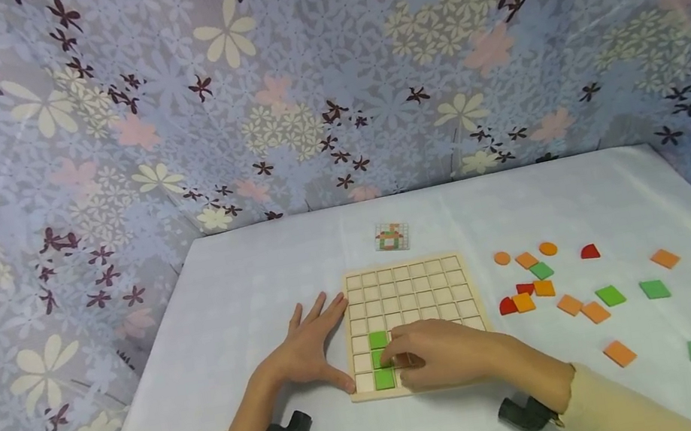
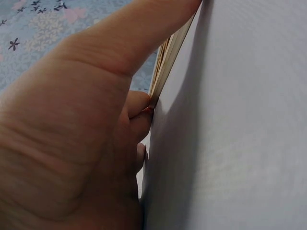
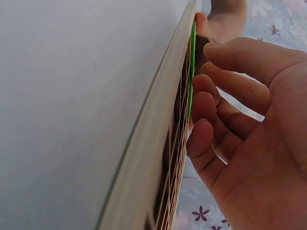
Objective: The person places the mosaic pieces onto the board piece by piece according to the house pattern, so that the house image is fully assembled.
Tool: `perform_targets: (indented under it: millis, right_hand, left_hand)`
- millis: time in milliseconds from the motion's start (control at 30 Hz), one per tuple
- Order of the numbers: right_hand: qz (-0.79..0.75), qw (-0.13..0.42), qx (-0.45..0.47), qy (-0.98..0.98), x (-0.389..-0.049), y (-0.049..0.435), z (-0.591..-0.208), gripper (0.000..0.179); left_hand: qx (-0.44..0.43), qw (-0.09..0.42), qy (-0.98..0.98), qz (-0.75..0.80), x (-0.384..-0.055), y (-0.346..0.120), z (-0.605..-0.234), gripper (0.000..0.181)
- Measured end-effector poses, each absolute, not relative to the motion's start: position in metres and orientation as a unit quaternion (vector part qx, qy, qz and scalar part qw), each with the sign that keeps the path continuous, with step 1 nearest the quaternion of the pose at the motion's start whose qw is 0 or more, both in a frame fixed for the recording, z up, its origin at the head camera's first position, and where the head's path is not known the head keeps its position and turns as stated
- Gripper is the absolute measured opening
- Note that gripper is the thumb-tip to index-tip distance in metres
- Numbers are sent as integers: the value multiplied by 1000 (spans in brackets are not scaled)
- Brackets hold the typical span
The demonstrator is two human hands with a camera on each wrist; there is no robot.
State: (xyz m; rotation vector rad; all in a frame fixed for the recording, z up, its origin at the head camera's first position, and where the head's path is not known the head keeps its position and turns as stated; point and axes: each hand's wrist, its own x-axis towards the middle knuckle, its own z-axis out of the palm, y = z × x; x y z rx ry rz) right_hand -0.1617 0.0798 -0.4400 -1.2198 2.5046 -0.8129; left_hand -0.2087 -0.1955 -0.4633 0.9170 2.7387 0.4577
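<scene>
Now my right hand (image 1: 441,359), fingers curled, presses a tile into the board (image 1: 411,277) at lower centre; my left hand (image 1: 313,347) lies flat, bracing it. Next, I judge: fetch another tile (image 1: 609,295).

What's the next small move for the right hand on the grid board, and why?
Probably lift the right hand off the board and reach for a loose green tile. Its fingertips rest beside the three-tile green column, which looks seated, the left hand lies flat against the board's edge, and most cells are bare.
</scene>
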Motion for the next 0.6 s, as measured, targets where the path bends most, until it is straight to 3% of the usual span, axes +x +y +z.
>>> perform_targets:
  millis: [600]
  right_hand:
    - [-315, 96, -374, 867, -160, 132, -437, 21]
  left_hand:
    - [313, 109, 931, 154, -210, -200, -465, 142]
